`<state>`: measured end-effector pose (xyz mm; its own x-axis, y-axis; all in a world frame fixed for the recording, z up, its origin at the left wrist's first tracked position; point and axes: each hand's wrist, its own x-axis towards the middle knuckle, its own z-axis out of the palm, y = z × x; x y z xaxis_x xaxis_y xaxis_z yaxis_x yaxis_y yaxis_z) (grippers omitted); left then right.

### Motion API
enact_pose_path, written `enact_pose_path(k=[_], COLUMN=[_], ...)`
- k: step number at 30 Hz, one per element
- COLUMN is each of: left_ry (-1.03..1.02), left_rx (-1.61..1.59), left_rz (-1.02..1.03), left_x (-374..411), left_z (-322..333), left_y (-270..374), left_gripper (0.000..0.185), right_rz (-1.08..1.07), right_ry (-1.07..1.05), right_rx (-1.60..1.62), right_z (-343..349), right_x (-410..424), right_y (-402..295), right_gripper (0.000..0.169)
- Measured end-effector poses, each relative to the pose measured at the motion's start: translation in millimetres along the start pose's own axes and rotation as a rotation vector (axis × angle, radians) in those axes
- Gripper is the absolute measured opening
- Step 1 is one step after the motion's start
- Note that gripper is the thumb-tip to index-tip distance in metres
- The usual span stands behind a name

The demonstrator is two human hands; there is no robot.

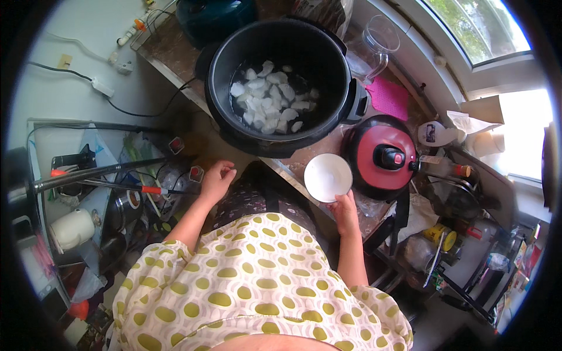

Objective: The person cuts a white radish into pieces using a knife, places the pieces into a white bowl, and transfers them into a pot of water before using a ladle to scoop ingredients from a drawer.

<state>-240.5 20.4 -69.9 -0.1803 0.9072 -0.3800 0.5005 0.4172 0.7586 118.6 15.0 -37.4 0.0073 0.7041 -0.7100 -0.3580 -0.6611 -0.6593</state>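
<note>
My right hand (343,213) grips the rim of a white bowl (328,177), tilted so that its inside faces me; I see nothing in it. Left of the counter, my left hand (217,180) hangs in the air with its fingers loosely curled and nothing in them. Before me stands an uncovered black electric pressure cooker (219,105). White chunks of cut food (268,98) lie in liquid at the bottom of its pot. The cooker's red and black lid (377,175) rests on the counter just right of the bowl.
A glass pitcher (380,39) and a pink perforated mat (388,98) sit right of the cooker. Beyond the lid are a white plastic bottle (432,134) and a glass bottle (441,164). A dark teal appliance (215,19) stands behind. Shelving with a white kettle (72,229) is on the left.
</note>
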Motion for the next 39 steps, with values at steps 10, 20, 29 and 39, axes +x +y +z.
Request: enact_pose_path(k=[10, 20, 29, 39], left_ry=[0.014, 0.01, 0.026, -0.029], left_rx=[-0.053, -0.054, -0.065, -0.03], left_rz=[-0.018, -0.02, -0.02, -0.014], left_x=[-20, -30, -41, -47], left_z=[17, 30, 44, 58], left_y=[0, 15, 26, 46], left_gripper=[0.021, 0.021, 0.021, 0.026], right_rz=[0.091, 0.144, 0.178, 0.1], right_ry=[0.006, -0.067, -0.073, -0.017], right_rx=[0.042, 0.11, 0.095, -0.044], right_z=[10, -7, -8, -8], right_x=[24, 32, 29, 25], right_y=[-8, 3, 2, -8], right_gripper=[0.036, 0.037, 0.034, 0.041])
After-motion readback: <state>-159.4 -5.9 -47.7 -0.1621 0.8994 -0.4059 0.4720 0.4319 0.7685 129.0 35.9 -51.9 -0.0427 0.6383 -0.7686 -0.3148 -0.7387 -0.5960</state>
